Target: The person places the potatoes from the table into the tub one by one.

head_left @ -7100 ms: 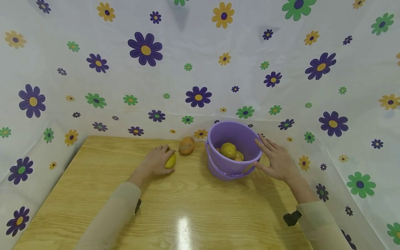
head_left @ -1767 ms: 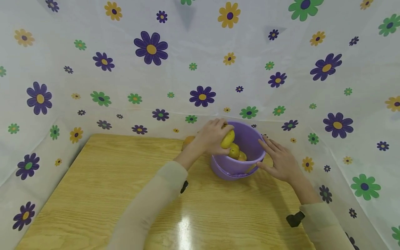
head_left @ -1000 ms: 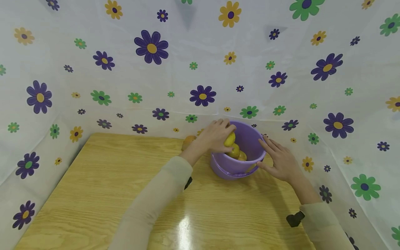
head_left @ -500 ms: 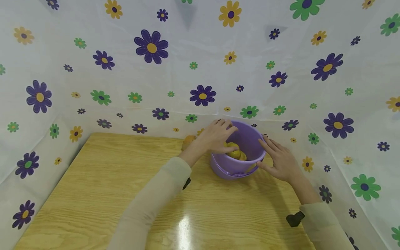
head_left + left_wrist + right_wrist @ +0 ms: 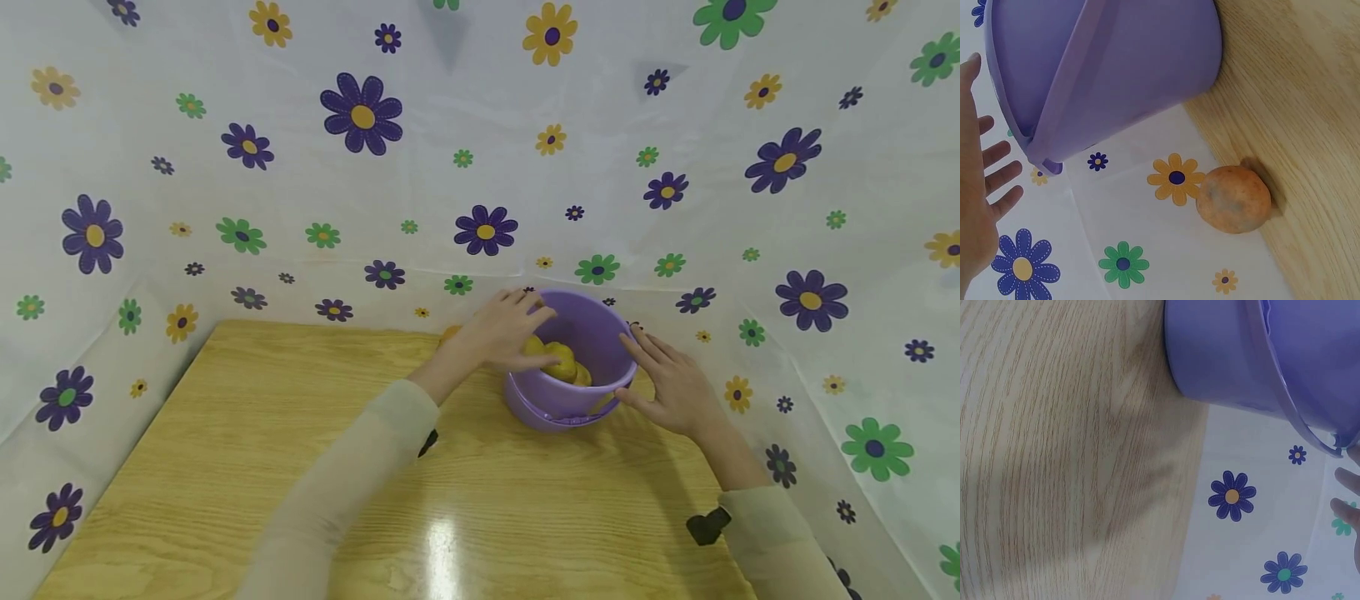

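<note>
My left hand (image 5: 506,329) hovers over the left rim of a purple bucket (image 5: 547,397), its fingers spread and nothing in them. Several yellow fruits (image 5: 559,360) lie inside the bucket; their kind is unclear. On the opposite side, my right hand (image 5: 671,383) touches the bucket's right rim with extended fingers. In the left wrist view, a round orange-brown fruit (image 5: 1233,201) with a greyish patch sits on the table to the left of the bucket. The left arm mostly covers that fruit in the head view.
The wooden table (image 5: 300,417) has its back edge against a white curtain (image 5: 420,183) printed with flowers, which also hangs at both sides. The bucket's purple handle (image 5: 573,422) hangs down along its front.
My left hand took a yellow fruit from the table, carried it right into the bucket and let it go. It has since drawn back slightly left. The right hand has stayed at the rim.
</note>
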`<state>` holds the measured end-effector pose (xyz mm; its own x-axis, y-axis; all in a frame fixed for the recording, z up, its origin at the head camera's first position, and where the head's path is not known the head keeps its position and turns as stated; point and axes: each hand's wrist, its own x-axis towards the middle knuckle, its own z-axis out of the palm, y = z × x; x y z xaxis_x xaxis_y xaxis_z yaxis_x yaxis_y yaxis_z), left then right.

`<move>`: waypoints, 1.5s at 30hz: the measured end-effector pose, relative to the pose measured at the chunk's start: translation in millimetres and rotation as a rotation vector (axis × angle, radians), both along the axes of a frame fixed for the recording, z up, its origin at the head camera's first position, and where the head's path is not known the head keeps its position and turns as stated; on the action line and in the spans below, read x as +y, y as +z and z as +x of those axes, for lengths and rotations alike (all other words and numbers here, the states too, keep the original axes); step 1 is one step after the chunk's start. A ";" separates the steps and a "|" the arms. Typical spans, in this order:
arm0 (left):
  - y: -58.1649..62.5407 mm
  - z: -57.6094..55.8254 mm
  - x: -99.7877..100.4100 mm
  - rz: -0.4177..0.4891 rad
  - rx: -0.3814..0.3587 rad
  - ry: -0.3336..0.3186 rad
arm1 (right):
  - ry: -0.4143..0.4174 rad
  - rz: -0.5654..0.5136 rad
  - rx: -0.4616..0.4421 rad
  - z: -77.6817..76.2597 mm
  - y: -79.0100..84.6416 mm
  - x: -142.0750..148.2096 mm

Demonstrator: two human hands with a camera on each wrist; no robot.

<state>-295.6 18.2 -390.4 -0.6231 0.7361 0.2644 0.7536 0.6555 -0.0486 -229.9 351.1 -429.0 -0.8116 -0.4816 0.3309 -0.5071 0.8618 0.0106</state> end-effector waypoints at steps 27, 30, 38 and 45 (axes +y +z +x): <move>-18.1 -4.7 -59.7 -0.016 -0.010 0.075 | 0.013 -0.009 0.010 -1.7 -3.1 3.9; -23.7 -5.7 -67.1 -0.007 -0.014 0.085 | 0.015 -0.011 0.012 -2.0 -3.0 4.1; -38.6 -6.5 -79.1 0.043 -0.016 0.111 | 0.025 -0.016 0.023 -1.3 -0.9 2.6; -52.6 -7.5 -84.4 0.030 -0.017 0.155 | 0.026 -0.011 0.025 -2.3 -2.2 2.0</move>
